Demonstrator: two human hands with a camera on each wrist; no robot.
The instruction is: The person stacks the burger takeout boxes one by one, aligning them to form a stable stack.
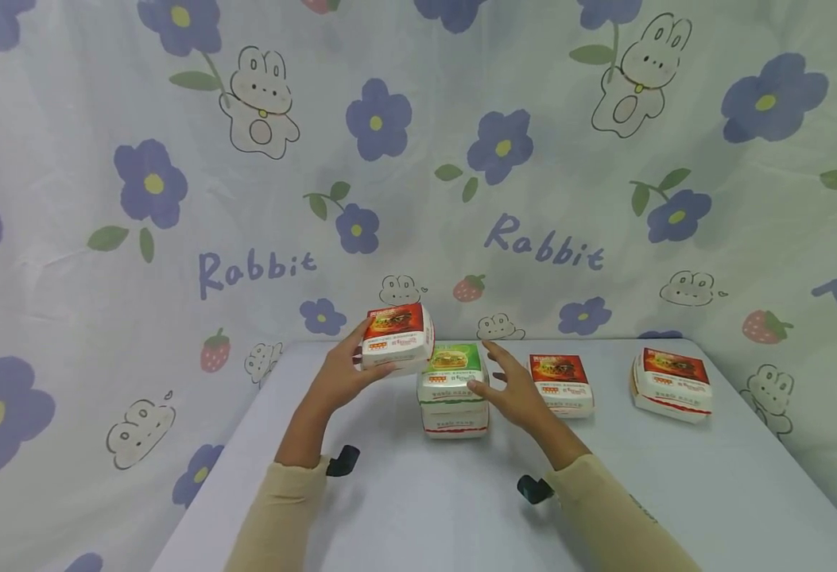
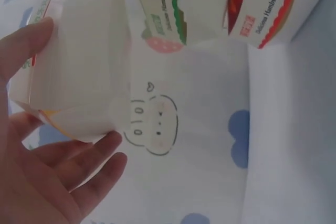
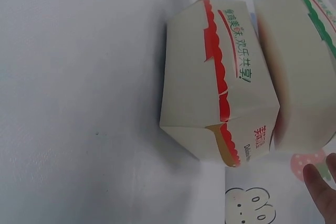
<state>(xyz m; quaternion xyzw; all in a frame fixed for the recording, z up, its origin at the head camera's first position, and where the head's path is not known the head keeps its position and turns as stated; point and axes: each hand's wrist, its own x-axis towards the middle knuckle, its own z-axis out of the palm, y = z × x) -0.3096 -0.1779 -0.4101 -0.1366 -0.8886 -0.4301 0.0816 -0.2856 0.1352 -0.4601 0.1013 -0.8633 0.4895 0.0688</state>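
My left hand (image 1: 342,375) grips a red-topped hamburger box (image 1: 398,338), thumb at the front and fingers round its far side. That box is held above the table, slightly tilted, at the upper left of a stack. In the stack, a green-topped hamburger box (image 1: 454,381) sits on a red-trimmed hamburger box (image 1: 455,421), whose lid top is hidden. At the stack's right side is my right hand (image 1: 514,391), its fingers spread and holding nothing; whether they touch the green box is unclear. The right wrist view shows the lower box (image 3: 220,82) and only fingertips (image 3: 317,190).
Another red-topped box (image 1: 561,387) stands behind and right of my right hand. Farther right, a second red-topped box (image 1: 672,385) sits slightly turned near the table's right edge. A patterned curtain (image 1: 418,183) hangs behind the white table (image 1: 418,508).
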